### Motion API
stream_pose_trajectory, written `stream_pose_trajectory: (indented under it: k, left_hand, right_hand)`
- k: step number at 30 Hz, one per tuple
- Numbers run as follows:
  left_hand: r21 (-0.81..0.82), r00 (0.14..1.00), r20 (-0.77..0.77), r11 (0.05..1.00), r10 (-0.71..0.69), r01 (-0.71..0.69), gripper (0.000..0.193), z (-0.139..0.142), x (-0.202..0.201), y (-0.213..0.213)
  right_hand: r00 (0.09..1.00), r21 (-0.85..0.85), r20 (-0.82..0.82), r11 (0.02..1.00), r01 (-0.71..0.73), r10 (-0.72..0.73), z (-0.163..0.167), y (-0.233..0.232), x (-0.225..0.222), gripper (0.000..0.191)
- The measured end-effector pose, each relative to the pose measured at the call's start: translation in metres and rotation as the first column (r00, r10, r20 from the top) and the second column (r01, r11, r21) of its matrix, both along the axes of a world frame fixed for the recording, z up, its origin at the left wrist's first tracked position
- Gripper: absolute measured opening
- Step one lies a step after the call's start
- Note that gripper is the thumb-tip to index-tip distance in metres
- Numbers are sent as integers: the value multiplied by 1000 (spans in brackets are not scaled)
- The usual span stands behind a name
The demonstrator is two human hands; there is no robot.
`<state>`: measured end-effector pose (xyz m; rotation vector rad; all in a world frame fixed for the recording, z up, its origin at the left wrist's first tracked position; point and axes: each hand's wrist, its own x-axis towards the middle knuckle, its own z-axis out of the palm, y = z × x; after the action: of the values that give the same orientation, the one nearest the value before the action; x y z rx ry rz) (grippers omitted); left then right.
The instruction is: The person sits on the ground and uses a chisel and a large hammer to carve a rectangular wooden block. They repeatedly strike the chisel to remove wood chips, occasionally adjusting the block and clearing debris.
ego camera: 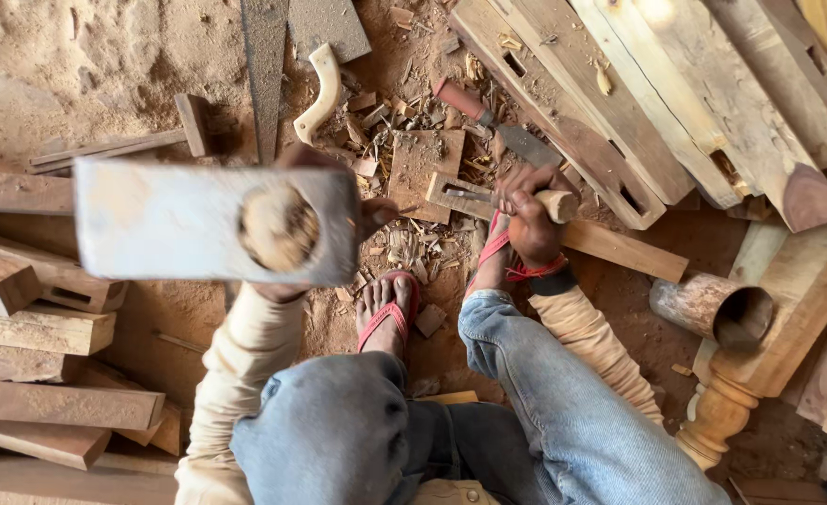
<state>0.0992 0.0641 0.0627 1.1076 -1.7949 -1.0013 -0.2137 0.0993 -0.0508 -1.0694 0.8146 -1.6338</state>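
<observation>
My left hand (279,292) holds up a large pale wooden mallet (217,223); its blurred head hides most of the hand. My right hand (529,213) grips a chisel by its round wooden handle (558,205), and the blade points left onto a narrow wooden strip (619,249) with a cut slot near its left end. The strip lies on the sandy floor in front of my feet. My feet wear red flip-flops: one (387,309) is below the mallet, the other (494,251) rests against the strip.
Wood chips (413,159) litter the floor ahead. A handsaw with a pale handle (325,89) and a second chisel (465,101) lie beyond them. Mortised beams (573,112) are stacked top right, planks (49,374) at the left, and a hollow log (713,304) and turned leg (722,411) at the right.
</observation>
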Motion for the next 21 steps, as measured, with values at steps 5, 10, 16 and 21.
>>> stream_pose_trajectory:
  k: [5,10,16,21]
  left_hand:
    - [-61,998,65,998,-3,7,50,-34,-9,5]
    - [-71,997,74,997,-35,41,49,-49,-8,-6]
    - [-57,994,75,995,-80,84,48,-45,-9,-15]
    - [-49,989,95,992,-111,116,48,-42,2,-8]
  right_hand:
    - [999,10,-7,999,39,-39,-3,-6,-1,8]
    - [996,19,58,998,62,-63,-9,-6,-2,9]
    - [991,-26,-7,990,136,-136,6,8,20,11]
    - [929,-152,-371,987,-46,-14,28,35,27,15]
